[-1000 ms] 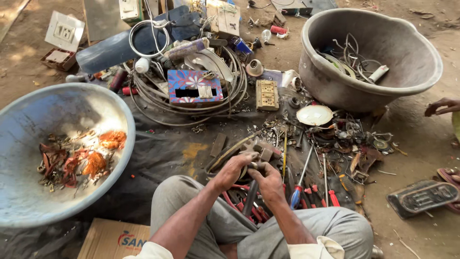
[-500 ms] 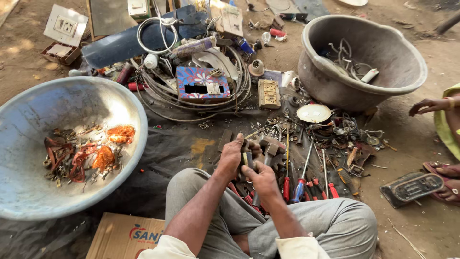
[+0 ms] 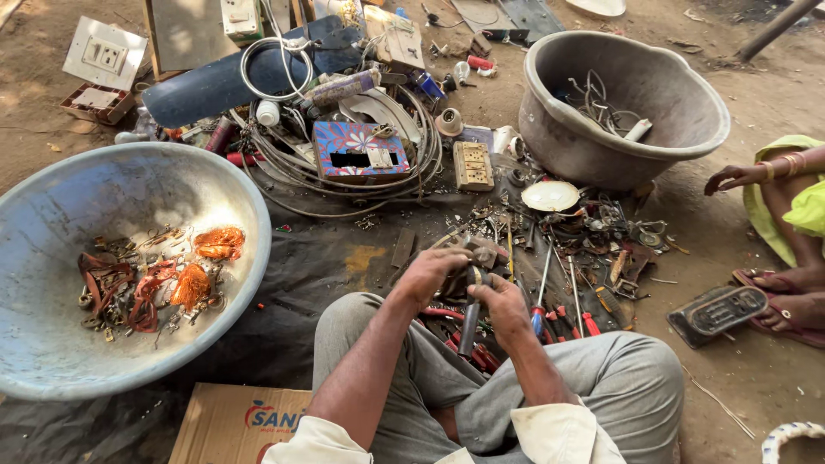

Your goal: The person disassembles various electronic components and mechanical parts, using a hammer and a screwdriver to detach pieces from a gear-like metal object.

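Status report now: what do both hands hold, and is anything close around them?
Left hand and right hand both gripping a small metal part above the lap. Dark-handled tool hangs below it. Screwdrivers and scrap close ahead, apart from the hands.

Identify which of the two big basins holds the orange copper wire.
The pale blue basin on the left; its orange wire bundles show inside. The grey tub at upper right holds grey wire scraps.

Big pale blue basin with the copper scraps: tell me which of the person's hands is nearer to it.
Left. The left hand is on the side toward the pale blue basin, across dark cloth from its rim. The right hand sits beyond it, farther away.
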